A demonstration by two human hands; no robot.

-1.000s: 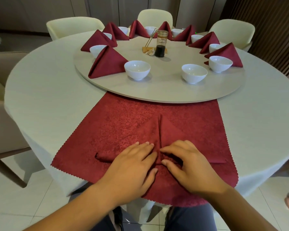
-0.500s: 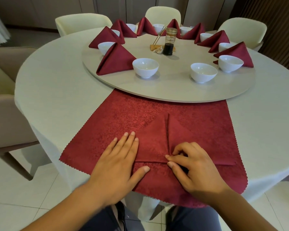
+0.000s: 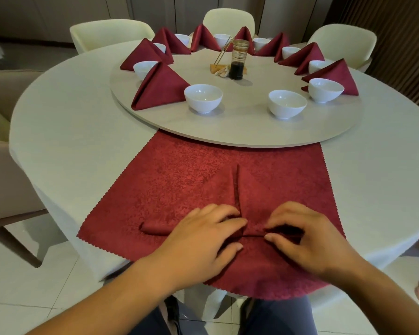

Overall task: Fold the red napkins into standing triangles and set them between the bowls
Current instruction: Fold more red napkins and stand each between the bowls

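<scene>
Our left hand (image 3: 203, 240), flat and spread a moment ago, has curled in beside the centre crease. Across the round table (image 3: 70, 131), the turntable (image 3: 240, 126) carries bowls (image 3: 203, 97) and finished triangles (image 3: 160, 87). On the red cloth (image 3: 179, 170) at the near edge lies the half-folded napkin (image 3: 249, 194); both hands pinch its lower fold, the right hand (image 3: 310, 240) likewise curled.

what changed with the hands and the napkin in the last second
The left hand, flat on the napkin's left half a moment ago, slid to the middle seam and curled its fingers on the bottom edge, which now bulges up on the left. The right hand shifted slightly right of the seam, still pinching the edge. The bowls and folded napkins on the round board stayed put.
</scene>
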